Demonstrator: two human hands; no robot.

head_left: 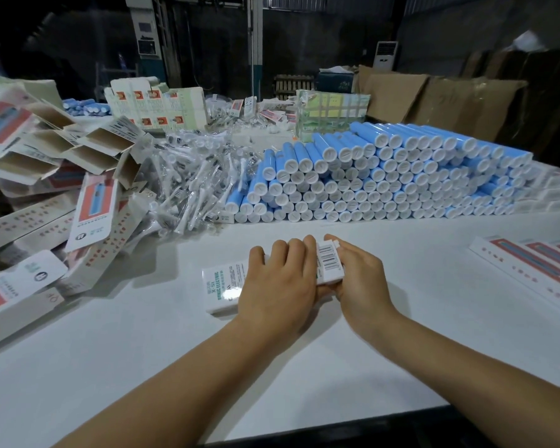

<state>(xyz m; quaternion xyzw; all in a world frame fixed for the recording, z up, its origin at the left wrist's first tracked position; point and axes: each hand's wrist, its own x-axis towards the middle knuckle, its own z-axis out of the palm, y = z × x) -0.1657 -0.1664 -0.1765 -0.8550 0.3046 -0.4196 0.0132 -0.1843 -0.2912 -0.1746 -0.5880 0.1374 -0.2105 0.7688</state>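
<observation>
Right hand (359,276): fingers curled round the barcode end of the white carton (222,289), pinching at the end flap. Left hand (278,286): fingers wrapped over the carton's middle, holding it flat on the table (143,350). We read this as closing the end. Next we'd need the flap tucked fully home, then the carton moved to the finished boxes (530,270) on the right. The blue tubes (385,179) are stacked well behind.

White barcoded box (227,287), blue tubes (385,176)
</observation>
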